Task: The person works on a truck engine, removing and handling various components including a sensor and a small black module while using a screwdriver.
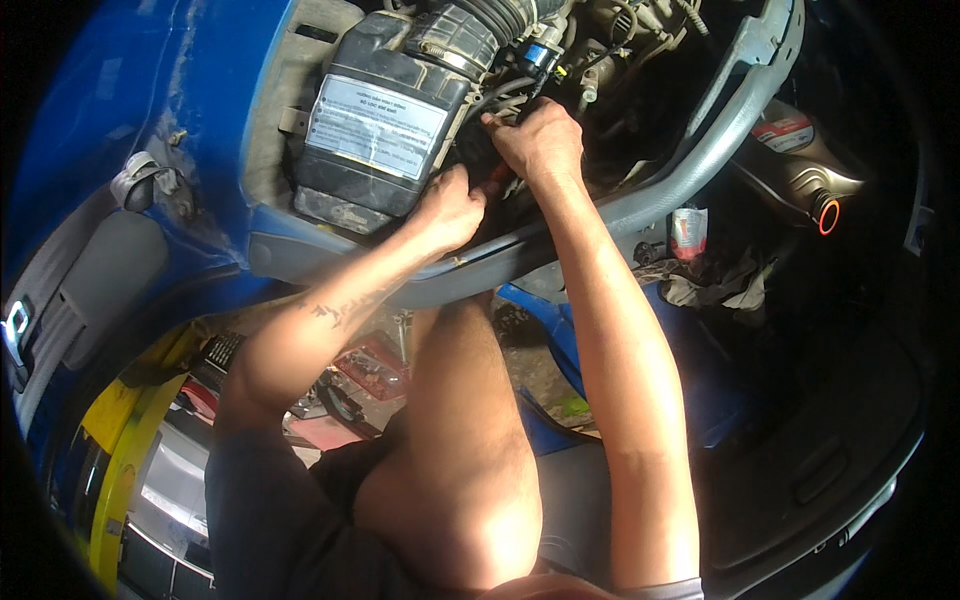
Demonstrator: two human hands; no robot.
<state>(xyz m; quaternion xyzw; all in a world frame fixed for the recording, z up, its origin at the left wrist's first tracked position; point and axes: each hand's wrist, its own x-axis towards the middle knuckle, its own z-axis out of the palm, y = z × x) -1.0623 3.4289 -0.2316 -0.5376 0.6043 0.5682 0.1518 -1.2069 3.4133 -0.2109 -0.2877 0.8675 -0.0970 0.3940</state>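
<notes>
Both hands reach down into the open engine bay, beside a black air filter box [375,135] with a white label. My left hand [450,208] is closed low at the box's right side, and a small red piece [495,180] shows by its fingertips; its kind is unclear. Slightly higher and to the right, my right hand [543,140] has its fingers curled in among the dark hoses. What its fingers grip is hidden. A ribbed intake hose [500,20] runs from the box's top, and a small blue-labelled cylinder [540,57] sits above my right hand.
A grey metal rim [640,205] curves around the bay beneath my forearms. To the right lie a gold jug [815,175], a small red-and-white container [688,233] and a crumpled rag [715,283]. Below left are a red tool tray [372,368] and a yellow frame [125,460].
</notes>
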